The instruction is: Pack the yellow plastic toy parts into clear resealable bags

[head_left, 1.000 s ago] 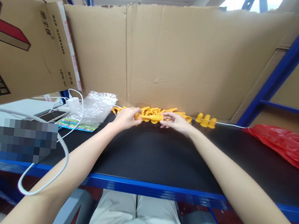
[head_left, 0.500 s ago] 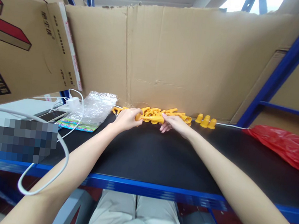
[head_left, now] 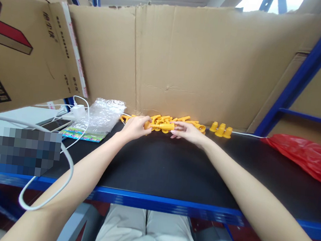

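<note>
In the head view, the work looks to be partway through, with one yellow piece in hand above the front of the yellow pile, near the back of the desk. The left hand pinches the piece's narrow end between thumb and fingers; the right hand has its fingers loosely curved at the wide end, and whether they grip it or only touch it I cannot tell. To the right, apart from the pile, three yellow cups stand upright and close together; these may be pieces already dealt with or parts waiting their turn. The pile spreads behind both hands, against the cardboard, its pieces jumbled and too overlapped to count, so much seems left to handle.
</note>
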Demonstrator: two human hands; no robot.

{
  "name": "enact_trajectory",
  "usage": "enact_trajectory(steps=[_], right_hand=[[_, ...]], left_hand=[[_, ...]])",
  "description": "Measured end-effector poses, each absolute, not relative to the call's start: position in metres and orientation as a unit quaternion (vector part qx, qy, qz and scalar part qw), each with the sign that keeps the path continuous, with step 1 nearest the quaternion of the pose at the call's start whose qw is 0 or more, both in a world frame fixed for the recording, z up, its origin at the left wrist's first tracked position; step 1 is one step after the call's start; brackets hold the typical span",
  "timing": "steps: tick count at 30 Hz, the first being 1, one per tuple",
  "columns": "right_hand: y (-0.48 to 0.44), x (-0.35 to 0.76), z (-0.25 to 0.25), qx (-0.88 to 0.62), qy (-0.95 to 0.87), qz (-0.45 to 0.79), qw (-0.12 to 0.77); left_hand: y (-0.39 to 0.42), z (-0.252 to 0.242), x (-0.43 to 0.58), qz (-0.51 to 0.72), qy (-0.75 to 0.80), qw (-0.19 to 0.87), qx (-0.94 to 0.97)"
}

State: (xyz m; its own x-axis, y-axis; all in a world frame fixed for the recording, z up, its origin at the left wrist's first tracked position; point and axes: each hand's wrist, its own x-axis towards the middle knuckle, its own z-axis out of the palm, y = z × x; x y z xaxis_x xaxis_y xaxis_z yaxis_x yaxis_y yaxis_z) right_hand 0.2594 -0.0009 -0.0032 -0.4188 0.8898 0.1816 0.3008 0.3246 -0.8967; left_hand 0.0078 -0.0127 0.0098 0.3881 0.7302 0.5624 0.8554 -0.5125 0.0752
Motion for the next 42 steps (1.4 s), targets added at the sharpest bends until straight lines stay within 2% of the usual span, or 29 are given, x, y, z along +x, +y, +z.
enact_trajectory(steps=[19, 23, 28, 31, 34, 38, 42], right_hand=[[-0.005, 0.258, 0.003, -0.418, -0.719, 0.384, 0.402], [0.0, 0.269, 0.011, -0.453, -0.705, 0.3, 0.456], [0.015, 0.302, 0.016, -0.497, -0.68, 0.051, 0.537], [0.019, 0.319, 0.013, -0.546, -0.674, -0.086, 0.49], [0.016, 0.324, 0.007, -0.584, -0.691, -0.178, 0.388], [0.012, 0.318, -0.001, -0.603, -0.719, -0.243, 0.246], [0.012, 0.314, -0.002, -0.611, -0.719, -0.286, 0.167]], left_hand=[[-0.014, 0.008, 0.008, -0.256, -0.48, 0.107, -0.832], [-0.009, 0.005, 0.003, -0.264, -0.492, 0.087, -0.825], [0.011, -0.009, -0.015, -0.186, -0.55, 0.083, -0.81], [0.021, -0.018, -0.026, -0.097, -0.572, 0.061, -0.812], [0.025, -0.022, -0.032, -0.051, -0.589, 0.034, -0.806], [0.026, -0.021, -0.033, -0.044, -0.603, -0.003, -0.796], [0.026, -0.018, -0.031, -0.038, -0.604, 0.003, -0.796]])
